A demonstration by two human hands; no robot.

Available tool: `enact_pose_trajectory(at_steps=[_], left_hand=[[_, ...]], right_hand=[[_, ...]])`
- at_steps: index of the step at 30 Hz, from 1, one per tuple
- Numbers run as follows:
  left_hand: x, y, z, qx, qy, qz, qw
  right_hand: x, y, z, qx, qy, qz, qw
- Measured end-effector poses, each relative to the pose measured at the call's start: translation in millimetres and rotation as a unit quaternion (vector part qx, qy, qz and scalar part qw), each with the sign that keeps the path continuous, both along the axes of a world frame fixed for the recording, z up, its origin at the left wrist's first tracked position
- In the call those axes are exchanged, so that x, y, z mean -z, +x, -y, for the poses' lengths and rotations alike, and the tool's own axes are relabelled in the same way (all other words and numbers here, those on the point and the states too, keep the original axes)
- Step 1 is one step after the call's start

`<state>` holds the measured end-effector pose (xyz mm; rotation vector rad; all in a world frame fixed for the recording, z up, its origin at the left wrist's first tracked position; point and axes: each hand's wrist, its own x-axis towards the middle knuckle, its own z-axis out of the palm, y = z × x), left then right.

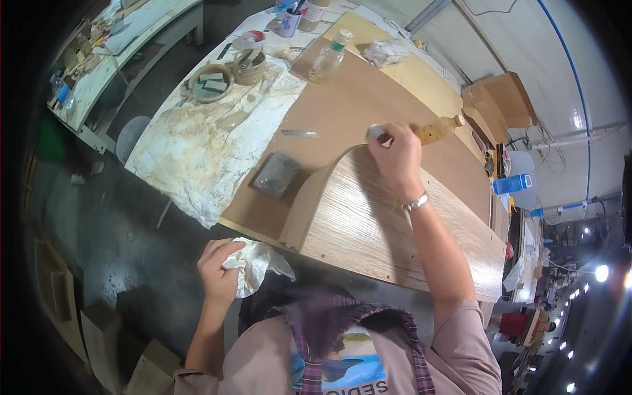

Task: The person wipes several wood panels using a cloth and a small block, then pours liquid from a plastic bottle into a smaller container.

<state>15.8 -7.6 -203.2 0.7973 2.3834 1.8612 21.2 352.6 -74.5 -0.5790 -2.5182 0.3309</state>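
Note:
My left hand [220, 271] is closed round a crumpled white cloth [253, 263], held off the table's near edge. A wood-grain panel [355, 224] with a curved end lies on the brown board [368, 92] in front of me. Over the panel's far curved edge, my right hand [399, 155] pinches a small grey-white piece [376, 133] between thumb and fingers; its kind is mostly hidden. Just beyond that hand a clear bottle of yellowish liquid [438, 130] lies tilted. Left of the panel sits a grey rectangular block [276, 176], with a thin metal strip [301, 133] farther off.
A stained white sheet [217, 145] covers the table's left part. On it stand a bowl of small grey-green blocks [210, 83] and another tub [249, 66]. A capped clear bottle [330, 58] stands at the back. At right are a cardboard box [498, 102] and a blue bottle [512, 184].

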Motion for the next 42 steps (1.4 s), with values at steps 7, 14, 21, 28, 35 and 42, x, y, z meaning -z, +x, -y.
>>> enact_pose_trajectory(at_steps=[7,14,21,28,35,42], left_hand=[[3,-3,-9,0.017,-0.007,0.012,1.0],[1,-3,-9,0.011,0.003,0.016,1.0],[2,-11,-18,0.042,-0.016,-0.004,0.999],[-26,-53,-2,-0.056,-0.018,-0.045,0.997],[-143,-52,-177,0.16,0.095,-0.229,0.955],[-176,-10,-218,0.238,0.132,-0.245,0.93]], right_hand=[[11,-1,42,-0.015,-0.073,-0.035,0.997],[17,44,-48,0.166,-0.018,-0.057,0.984],[18,29,-14,0.108,-0.033,-0.106,0.988],[14,132,-101,0.3,-0.117,-0.094,0.942],[-44,123,-21,0.011,-0.201,-0.212,0.956],[-59,135,-2,-0.165,-0.18,-0.247,0.938]])
